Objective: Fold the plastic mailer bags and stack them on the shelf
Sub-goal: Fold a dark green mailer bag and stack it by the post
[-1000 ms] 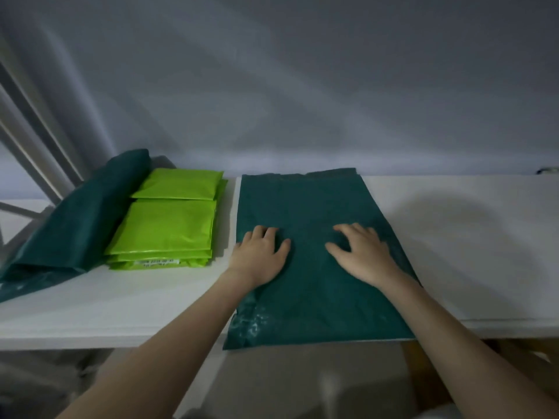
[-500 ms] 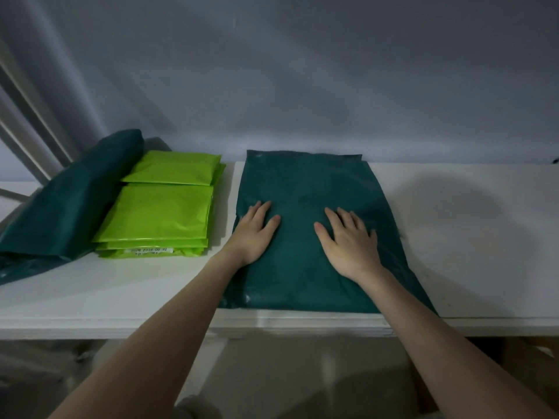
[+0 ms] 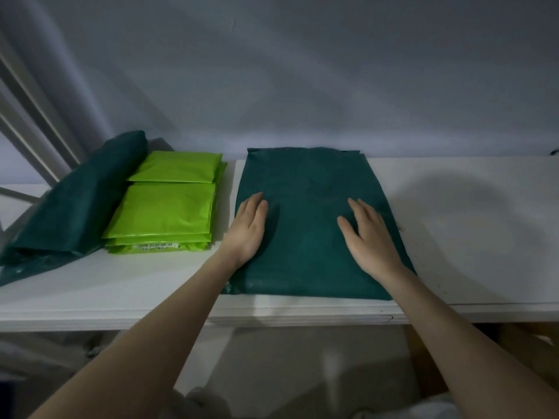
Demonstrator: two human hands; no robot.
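One dark green mailer bag [image 3: 314,225] lies flat on the shelf [image 3: 472,237]; left hand [image 3: 246,229] and right hand [image 3: 367,237] press it, fingers straight. Beside it: one lime bag stack [image 3: 168,213], one rolled green bag [image 3: 75,204].

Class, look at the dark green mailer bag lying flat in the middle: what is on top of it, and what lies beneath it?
Both hands, left hand and right hand, rest flat on the dark green mailer bag. Beneath is the white shelf; anything between is hidden.

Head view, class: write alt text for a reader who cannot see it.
Both hands, left hand and right hand, press flat on a dark green mailer bag on a white shelf. To its left lie stacked lime green bags and a dark green bundle.
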